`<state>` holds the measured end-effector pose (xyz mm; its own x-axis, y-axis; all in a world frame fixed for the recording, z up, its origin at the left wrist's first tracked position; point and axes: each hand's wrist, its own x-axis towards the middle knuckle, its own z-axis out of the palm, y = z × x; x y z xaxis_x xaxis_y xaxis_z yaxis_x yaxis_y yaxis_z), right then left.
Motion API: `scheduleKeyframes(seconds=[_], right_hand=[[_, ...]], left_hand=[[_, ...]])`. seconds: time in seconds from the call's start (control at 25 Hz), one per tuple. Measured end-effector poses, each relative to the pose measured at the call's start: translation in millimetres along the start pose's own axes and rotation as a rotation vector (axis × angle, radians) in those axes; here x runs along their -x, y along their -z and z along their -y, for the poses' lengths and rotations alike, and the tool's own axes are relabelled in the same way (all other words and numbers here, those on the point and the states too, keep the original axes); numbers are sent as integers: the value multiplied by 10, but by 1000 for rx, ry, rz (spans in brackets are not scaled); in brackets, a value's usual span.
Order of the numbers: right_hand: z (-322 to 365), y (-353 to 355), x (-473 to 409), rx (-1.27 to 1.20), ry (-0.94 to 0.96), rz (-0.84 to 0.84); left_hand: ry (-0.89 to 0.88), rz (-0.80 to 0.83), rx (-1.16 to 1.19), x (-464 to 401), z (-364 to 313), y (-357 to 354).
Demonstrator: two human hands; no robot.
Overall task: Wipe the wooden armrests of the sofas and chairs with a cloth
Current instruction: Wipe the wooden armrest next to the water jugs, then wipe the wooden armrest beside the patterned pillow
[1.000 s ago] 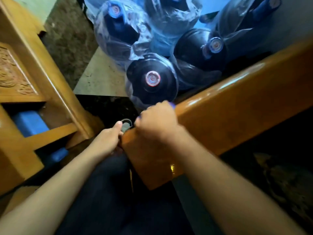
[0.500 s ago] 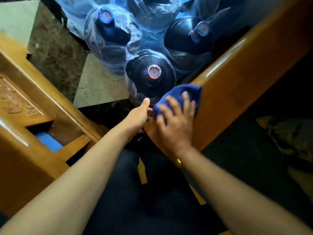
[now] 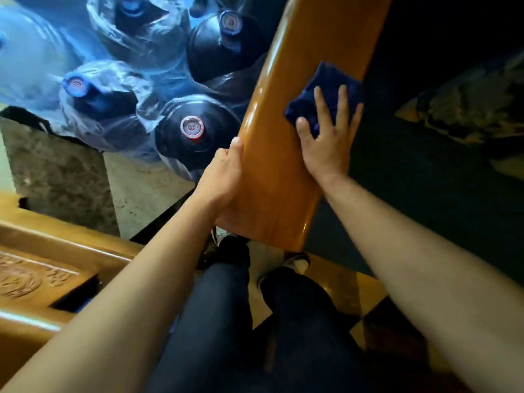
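Cloth (image 3: 323, 89), dark blue, bunched, lies on top of wooden armrest (image 3: 278, 171), toward its right edge, past the near end. Right hand (image 3: 326, 140) flat on it, fingers (image 3: 344, 100) straight and spread, pressing cloth down; cloth sticks out beyond fingertips and to the left of them. Left hand (image 3: 224, 174) grips armrest's left edge, fingers curled over the side, thumb on top. Bagged water jugs (image 3: 195, 131) on floor left of armrest.

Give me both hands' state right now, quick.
Left hand: fingers curled over the edge of the wooden armrest, gripping it.
Right hand: open, fingers spread flat, pressing the blue cloth onto the armrest.
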<state>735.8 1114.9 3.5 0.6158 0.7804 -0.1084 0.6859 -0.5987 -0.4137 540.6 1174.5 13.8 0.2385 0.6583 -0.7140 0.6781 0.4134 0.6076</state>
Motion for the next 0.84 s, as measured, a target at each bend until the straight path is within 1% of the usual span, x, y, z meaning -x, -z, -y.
scheduleKeyframes(seconds=[0.04,0.12,0.24,0.32,0.4,0.48,0.52,0.64,0.76,0.84], right_hand=[[22,-71,221,-52,-32,-45],[14,-130,919,-164,-60,-82],[-43,-94,1942,-407,-120,19],[-155,-22,2265,-571,-233,100],[-384,136,2343,-770,-378,158],[-589,284,2298,-940,-501,189],[-744,406,2325,-985,-530,176],[-1299,995,2558,-1049,-527,106],[-1884,1569,2821,-1035,-509,61],[-2232,1920,2992,-995,-492,-13]], left_hand=[[-8,-33,2,10,54,-4],[14,-103,21,84,194,-14],[179,-217,75,360,491,-125],[280,-269,171,703,654,-347],[400,-264,281,1112,684,-669],[491,-165,342,1365,655,-967],[491,-83,333,1498,566,-1168],[392,135,258,1981,24,-1932],[296,274,221,2384,-587,-2699],[265,397,218,2631,-920,-3168]])
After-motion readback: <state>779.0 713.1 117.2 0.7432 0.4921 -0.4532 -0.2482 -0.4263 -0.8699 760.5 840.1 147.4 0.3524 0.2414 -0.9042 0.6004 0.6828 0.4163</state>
